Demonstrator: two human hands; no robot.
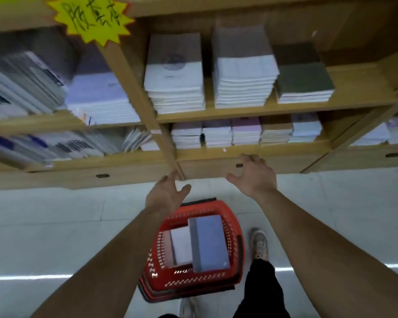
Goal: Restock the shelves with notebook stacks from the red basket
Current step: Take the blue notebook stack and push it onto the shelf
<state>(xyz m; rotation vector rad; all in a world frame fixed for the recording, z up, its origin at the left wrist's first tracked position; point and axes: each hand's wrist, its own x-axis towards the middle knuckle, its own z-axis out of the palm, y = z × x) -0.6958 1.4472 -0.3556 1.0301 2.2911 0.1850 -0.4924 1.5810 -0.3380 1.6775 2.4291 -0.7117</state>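
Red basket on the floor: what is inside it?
Inside the red basket lie a blue notebook stack and, beside it on the left, a paler stack. Whatever lies beneath them, along with most of the basket's floor, is covered.

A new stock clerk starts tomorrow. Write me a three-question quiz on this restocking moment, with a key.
1. True or false: the left hand and the right hand both hold nothing.
2. Where does the red basket stand? A) on the floor; B) on a shelf; C) on a cart.
3. Fill in: on the upper shelf of the middle bay, the rightmost notebook stack has a ____ cover.

Key: 1 true; 2 A; 3 dark green.
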